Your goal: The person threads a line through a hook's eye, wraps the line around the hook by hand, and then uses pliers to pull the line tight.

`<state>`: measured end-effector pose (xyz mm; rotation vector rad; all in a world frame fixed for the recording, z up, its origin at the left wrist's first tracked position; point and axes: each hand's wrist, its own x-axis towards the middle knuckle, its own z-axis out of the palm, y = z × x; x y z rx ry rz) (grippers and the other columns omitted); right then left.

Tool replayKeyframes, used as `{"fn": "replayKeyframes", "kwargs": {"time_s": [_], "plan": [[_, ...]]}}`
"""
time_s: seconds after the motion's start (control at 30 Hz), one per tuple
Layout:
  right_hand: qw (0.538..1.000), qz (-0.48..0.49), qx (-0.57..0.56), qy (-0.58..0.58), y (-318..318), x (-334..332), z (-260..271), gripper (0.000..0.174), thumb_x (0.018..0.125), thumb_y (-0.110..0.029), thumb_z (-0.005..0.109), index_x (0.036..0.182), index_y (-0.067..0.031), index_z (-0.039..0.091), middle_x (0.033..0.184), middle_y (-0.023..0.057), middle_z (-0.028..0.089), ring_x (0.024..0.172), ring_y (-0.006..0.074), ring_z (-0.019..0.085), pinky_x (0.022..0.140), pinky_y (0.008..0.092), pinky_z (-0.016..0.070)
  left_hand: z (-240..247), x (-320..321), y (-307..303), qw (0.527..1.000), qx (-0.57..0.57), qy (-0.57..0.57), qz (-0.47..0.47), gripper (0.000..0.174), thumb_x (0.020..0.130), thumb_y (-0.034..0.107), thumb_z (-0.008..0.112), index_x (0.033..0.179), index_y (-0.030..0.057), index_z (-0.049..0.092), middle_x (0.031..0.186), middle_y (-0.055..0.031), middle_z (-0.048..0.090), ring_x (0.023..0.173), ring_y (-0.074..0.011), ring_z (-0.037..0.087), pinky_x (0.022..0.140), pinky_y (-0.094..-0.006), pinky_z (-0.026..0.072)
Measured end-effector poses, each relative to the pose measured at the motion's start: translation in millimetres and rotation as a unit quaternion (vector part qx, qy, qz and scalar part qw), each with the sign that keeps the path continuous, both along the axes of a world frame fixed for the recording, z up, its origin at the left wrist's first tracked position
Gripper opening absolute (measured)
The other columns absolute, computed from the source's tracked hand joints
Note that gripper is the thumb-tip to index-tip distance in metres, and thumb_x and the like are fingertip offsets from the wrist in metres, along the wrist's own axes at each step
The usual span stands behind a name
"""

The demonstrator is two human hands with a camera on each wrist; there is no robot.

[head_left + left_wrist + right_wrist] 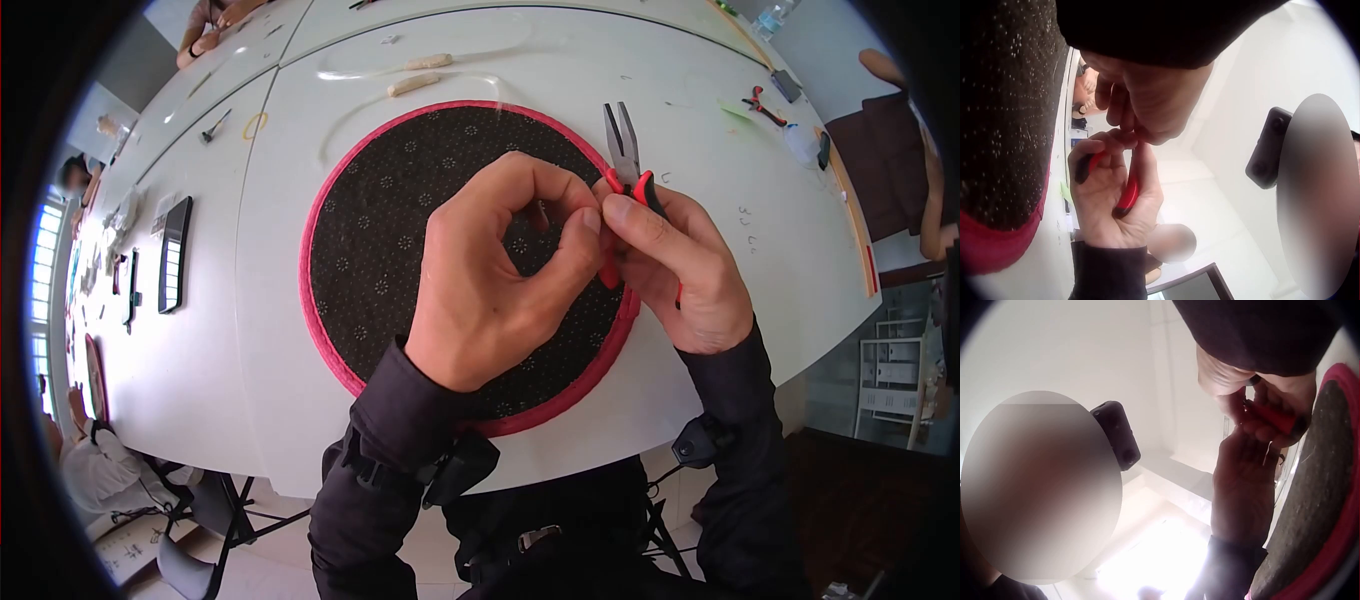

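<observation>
Thumb and bent fingers of my left hand [500,265] meet at their tips, against the fingertips of my right hand [675,245]. A thin, bright sliver [1267,453] shows at the left fingers in the right wrist view; what it is I cannot tell. My right hand grips red-and-black pliers [622,150], whose grey jaws point away from me, slightly apart. In the left wrist view, the red handle [1129,192] lies in the right palm. Both hands are above a round black mat [370,230] with a red rim.
Beyond the mat, two pale-handled tools [415,84] with clear loops lie on the white table [280,380]. A dark tray-like object [174,255] is at the left. Another pair of pliers [765,107] rests at the back right. Other people sit around the table.
</observation>
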<state>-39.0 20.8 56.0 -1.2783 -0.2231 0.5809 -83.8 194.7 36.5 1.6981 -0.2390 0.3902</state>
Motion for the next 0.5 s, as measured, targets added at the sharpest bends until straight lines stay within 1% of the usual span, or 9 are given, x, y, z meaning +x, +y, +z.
{"fn": "replayKeyframes", "kwargs": {"time_s": [0.03,0.13,0.23,0.33,0.43,0.5], "plan": [[1.000,-0.002,0.002,0.000,0.6,-0.3,-0.1,0.029,0.097,-0.029,0.067,0.106,-0.0008,0.066,0.084,0.0045,0.064,0.078,0.0094,0.058,0.070,0.0224,0.0429,1.0,-0.5,1.8,1.000,0.022,0.001,-0.011,0.007,0.095,0.002,0.062,0.099,-0.0037,0.062,0.091,-0.0040,0.065,0.087,-0.0100,0.060,0.083,-0.0267,0.0486],[1.000,-0.006,0.010,-0.001,2.2,-1.0,0.1,0.029,0.097,-0.028,0.067,0.106,-0.0010,0.067,0.084,0.0041,0.064,0.078,0.0094,0.058,0.070,0.0223,0.0430,1.7,-0.8,1.3,1.000,0.015,0.010,-0.013,0.007,0.095,0.002,0.062,0.099,-0.0039,0.062,0.091,-0.0041,0.065,0.087,-0.0098,0.060,0.084,-0.0266,0.0487],[1.000,0.008,0.000,-0.004,0.0,1.1,-1.0,0.028,0.097,-0.028,0.067,0.106,-0.0011,0.067,0.085,0.0040,0.064,0.078,0.0093,0.058,0.071,0.0219,0.0430,2.1,-1.0,0.7,1.000,0.012,0.017,-0.009,0.007,0.095,0.001,0.063,0.099,-0.0040,0.062,0.092,-0.0038,0.065,0.088,-0.0097,0.060,0.084,-0.0265,0.0485],[1.000,0.018,-0.013,-0.019,-2.1,3.6,-1.5,0.029,0.097,-0.028,0.067,0.107,-0.0008,0.067,0.085,0.0040,0.064,0.078,0.0101,0.058,0.071,0.0225,0.0433,-0.7,0.6,0.5,1.000,0.012,-0.007,-0.005,0.006,0.095,0.002,0.063,0.098,-0.0034,0.062,0.092,-0.0032,0.065,0.090,-0.0097,0.060,0.085,-0.0263,0.0482],[1.000,0.017,0.019,0.007,-5.0,5.8,4.7,0.032,0.097,-0.030,0.067,0.109,-0.0001,0.067,0.086,0.0042,0.064,0.080,0.0115,0.058,0.073,0.0239,0.0439,1.9,-0.2,0.9,0.998,0.067,-0.009,0.008,0.006,0.095,0.002,0.064,0.099,-0.0018,0.063,0.093,-0.0030,0.065,0.091,-0.0108,0.060,0.086,-0.0264,0.0478],[1.000,0.022,0.002,-0.016,-6.7,8.1,4.4,0.033,0.096,-0.030,0.067,0.110,-0.0001,0.067,0.089,0.0049,0.065,0.081,0.0129,0.059,0.075,0.0250,0.0444,1.9,0.1,0.6,0.995,0.095,-0.035,0.017,0.006,0.095,0.003,0.064,0.100,0.0000,0.064,0.093,-0.0036,0.065,0.091,-0.0135,0.061,0.087,-0.0270,0.0476]]}}
